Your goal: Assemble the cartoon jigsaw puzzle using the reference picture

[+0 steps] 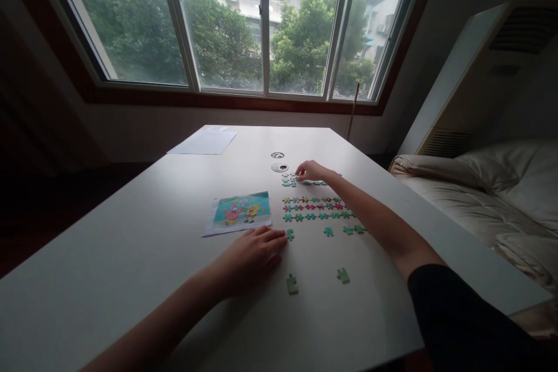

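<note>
My left hand (253,253) lies flat on the white table (131,256), fingers stretched out, just below a cartoon picture card (239,212) and touching a green puzzle piece (290,234). My right hand (310,171) reaches far across, its fingers curled over the top row of puzzle pieces (305,182). Whether it pinches one is hidden. Rows of coloured and green pieces (316,208) lie between my hands. Two loose green pieces (292,284) (343,275) sit near me.
A white paper sheet (204,142) lies at the table's far left. Two round cable holes (279,167) are in the table beyond my right hand. A bed with pale bedding (488,186) stands to the right, a large window (261,23) beyond.
</note>
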### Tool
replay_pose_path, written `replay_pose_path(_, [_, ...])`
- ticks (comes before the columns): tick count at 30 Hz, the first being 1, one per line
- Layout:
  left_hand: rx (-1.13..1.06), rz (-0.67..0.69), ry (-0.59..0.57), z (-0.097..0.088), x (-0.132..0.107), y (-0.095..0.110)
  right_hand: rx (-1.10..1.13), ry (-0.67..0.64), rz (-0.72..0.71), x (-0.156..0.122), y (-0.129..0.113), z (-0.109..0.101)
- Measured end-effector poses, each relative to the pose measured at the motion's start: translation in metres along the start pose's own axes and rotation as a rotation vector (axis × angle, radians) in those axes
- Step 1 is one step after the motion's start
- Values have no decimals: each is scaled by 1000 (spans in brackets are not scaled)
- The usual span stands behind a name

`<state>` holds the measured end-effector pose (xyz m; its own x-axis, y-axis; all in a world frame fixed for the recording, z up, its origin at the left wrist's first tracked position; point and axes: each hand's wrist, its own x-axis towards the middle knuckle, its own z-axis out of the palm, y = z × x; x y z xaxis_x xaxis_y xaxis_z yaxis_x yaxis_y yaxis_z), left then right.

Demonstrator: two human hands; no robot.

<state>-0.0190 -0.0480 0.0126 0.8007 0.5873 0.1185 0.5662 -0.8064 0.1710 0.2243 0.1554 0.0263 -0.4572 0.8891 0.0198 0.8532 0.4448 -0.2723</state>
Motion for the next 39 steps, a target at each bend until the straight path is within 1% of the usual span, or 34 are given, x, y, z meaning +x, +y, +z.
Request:
replay_pose_path(8, [-11, 13, 19, 0, 0, 1, 54, -125, 15, 8, 6, -6])
replay_pose_path(11, [-20, 12, 31, -1, 0, 2, 89, -152, 33, 10, 8, -7])
replay_pose_path(15, [-23, 12, 33, -2, 0, 1, 152, -123, 35, 11, 7, -7])
replay_pose_path(18, [-23, 18, 35, -1, -1, 0, 219, -70, 5, 2, 6, -9])
replay_pose_path(21, [-16, 19, 29, -1, -2, 0, 307, -59, -44, -21, 7, -17])
replay_pose_path(25, [2, 15, 24, 0, -1, 0, 382, -106, -82, -73, 19, -36])
replay_pose_path(27, [3, 17, 26, 1, 0, 0, 422, -203, -62, -104, 29, -46])
replay_pose_path(30, [-4, 22, 42, 5, 0, -1, 390, -411, 20, -150, 46, -57])
replay_pose_path(32, [-8, 22, 55, 7, 0, -1, 395, -497, 87, -176, 58, -59])
replay_pose_path(33, [-7, 22, 57, 8, 0, -1, 402, -518, 110, -188, 63, -58])
replay_pose_path(36, [3, 21, 53, 7, 1, 0, 411, -523, 143, -212, 76, -52])
replay_pose_path(39, [10, 3, 35, 6, 3, 2, 408, -504, 149, -224, 80, -44])
